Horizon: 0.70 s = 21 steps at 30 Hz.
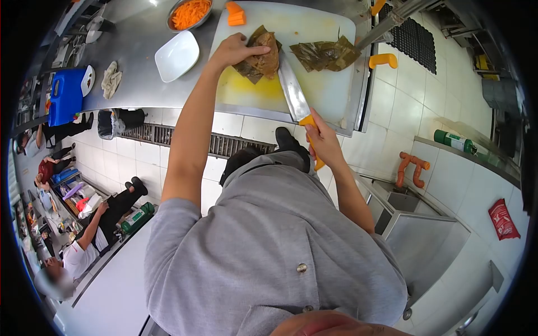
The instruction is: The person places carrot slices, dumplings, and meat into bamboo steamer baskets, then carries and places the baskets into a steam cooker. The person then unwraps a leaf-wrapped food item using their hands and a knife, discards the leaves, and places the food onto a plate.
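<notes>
My left hand [241, 51] grips a brown lump of food [270, 55] that lies on dark green leaf wrapping, its thumb pressed over the top. Wrapped round the yellow handle of a kitchen knife [292, 88], my right hand [325, 140] is closed. The broad blade points away from me, with its tip beside the brown food; whether they touch I cannot tell. To the right lie opened dark leaves [326, 54] on the white cutting board [241, 99]. Yellowish liquid stains the board below the food.
Carrot pieces [236, 15] sit at the board's far left corner. Left of it stand a bowl of shredded carrot [190, 13] and a white dish [177, 56]. A cloth [111, 80] and blue container [66, 97] are farther left. A metal post [386, 27] rises at right. Other people are at far left.
</notes>
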Tool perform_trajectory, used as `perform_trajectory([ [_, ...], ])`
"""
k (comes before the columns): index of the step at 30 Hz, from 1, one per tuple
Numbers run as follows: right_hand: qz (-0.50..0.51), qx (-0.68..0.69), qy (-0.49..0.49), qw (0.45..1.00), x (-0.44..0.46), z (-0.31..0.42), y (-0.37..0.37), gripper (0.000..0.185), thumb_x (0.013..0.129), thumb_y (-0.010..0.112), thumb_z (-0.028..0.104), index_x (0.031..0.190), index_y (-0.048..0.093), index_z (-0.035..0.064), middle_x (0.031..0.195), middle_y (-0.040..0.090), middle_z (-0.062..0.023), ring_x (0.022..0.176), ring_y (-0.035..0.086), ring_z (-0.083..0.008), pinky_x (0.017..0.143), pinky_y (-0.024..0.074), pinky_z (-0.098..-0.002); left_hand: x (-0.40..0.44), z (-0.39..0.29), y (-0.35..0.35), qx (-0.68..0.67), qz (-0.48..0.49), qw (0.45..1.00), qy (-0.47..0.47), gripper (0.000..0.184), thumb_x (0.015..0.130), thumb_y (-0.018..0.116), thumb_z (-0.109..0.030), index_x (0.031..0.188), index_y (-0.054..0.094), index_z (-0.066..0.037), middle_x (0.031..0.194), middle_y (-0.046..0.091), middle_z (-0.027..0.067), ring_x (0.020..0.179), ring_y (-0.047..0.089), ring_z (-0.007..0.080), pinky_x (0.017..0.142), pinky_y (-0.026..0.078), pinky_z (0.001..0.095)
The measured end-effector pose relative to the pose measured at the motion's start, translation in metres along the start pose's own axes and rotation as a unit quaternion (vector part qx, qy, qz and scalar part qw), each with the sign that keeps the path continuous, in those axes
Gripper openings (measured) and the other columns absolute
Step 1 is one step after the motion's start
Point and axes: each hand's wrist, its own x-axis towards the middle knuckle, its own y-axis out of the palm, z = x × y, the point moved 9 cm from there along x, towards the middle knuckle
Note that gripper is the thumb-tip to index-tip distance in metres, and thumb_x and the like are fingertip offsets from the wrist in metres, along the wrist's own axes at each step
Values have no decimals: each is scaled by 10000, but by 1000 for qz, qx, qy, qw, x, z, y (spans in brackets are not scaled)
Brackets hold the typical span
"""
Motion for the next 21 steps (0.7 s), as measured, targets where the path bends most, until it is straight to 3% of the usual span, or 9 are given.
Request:
perform_trajectory([
  [2,-7,15,-7,1000,8,6,15,547,1015,475,162,1534,302,143,748,483,-18,450,464,-79,380,401,-247,-4,-7,7,-83,75,994,-9,881,597,823,-628,1105,668,76,982,698,186,878,683,250,779,529,319],
  [3,-9,12,-7,1000,11,8,22,547,1015,475,162,1534,302,143,748,483,-18,450,464,-79,380,401,-247,-6,-6,6,-85,75,993,-8,881,597,823,-628,1105,668,76,982,698,186,878,683,250,779,529,319],
  [5,-9,13,-25,1000,15,14,34,557,1015,470,159,1540,284,143,736,469,-14,449,450,-76,377,400,-246,-6,-4,1,-126,56,990,-8,684,628,858,-508,949,703,75,865,701,133,748,659,194,685,525,319],
  [9,-19,35,-21,999,16,28,54,563,1015,463,153,1543,270,135,731,462,-11,446,434,-73,368,393,-245,-10,11,-1,-177,29,984,-2,626,642,864,-466,913,702,74,820,694,122,715,651,183,651,522,315],
  [11,-39,29,-8,999,10,38,63,559,1017,452,146,1543,264,123,730,463,-10,441,421,-70,359,386,-241,-14,15,-2,-233,40,972,-5,530,719,850,-399,912,681,65,820,663,87,708,606,140,630,492,277],
  [16,-87,-10,7,996,-6,71,103,553,1005,468,122,1533,304,115,722,469,-10,432,426,-70,366,389,-250,-19,40,-28,-299,44,953,15,565,719,851,-386,973,680,89,857,669,104,768,617,151,676,504,288],
  [21,-73,-50,4,996,0,117,163,550,1005,470,125,1533,315,139,723,465,-11,434,425,-71,373,390,-255,-46,80,-106,-328,2,944,27,593,720,852,-387,1007,672,100,884,673,106,767,625,154,685,504,277],
])
